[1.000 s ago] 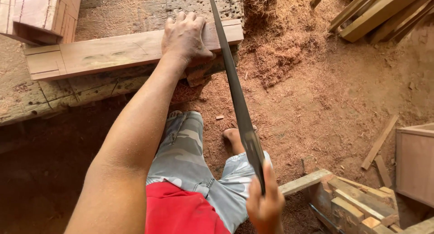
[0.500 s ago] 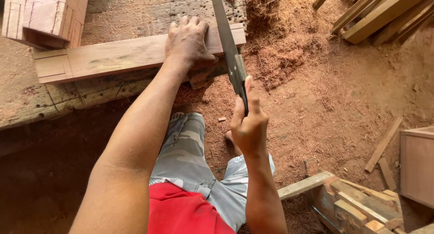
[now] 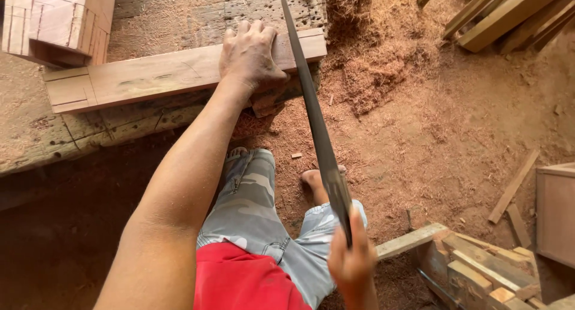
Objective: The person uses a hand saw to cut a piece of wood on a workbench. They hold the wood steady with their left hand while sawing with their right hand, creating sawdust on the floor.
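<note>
**Two hands at work: sawing the end of a plank**

Two hands are engaged. Nearest the camera, the right hand (image 3: 352, 259) has its fingers closed tight round the grip of a long, dark, narrow steel handsaw (image 3: 317, 136). The handle itself is hidden inside the fist. The blade runs up and away from the person's body, over grey camouflage shorts (image 3: 257, 196) and a bare foot (image 3: 314, 181) on the sawdust-covered floor (image 3: 431, 136).

Farther out, the blade crosses the right end of a pale, rectangular wooden plank (image 3: 150, 76). The plank lies flat along a worn, dark timber bench (image 3: 90, 130). The left hand (image 3: 251, 52) is spread flat on the plank, fingers apart, pressing it down just beside the blade.

Step in hand, as judged: a cross-cut near the plank's right end, with the saw drawn back toward the body. The depth of the kerf cannot be told. The next move calls for a straight forward stroke along the same line, with steady downward pressure from the left hand and its fingers kept clear of the teeth.

Beyond, a jointed wooden block (image 3: 57, 23) stands at the bench's far left. Loose timber lengths (image 3: 503, 14) lie at far right.
</note>
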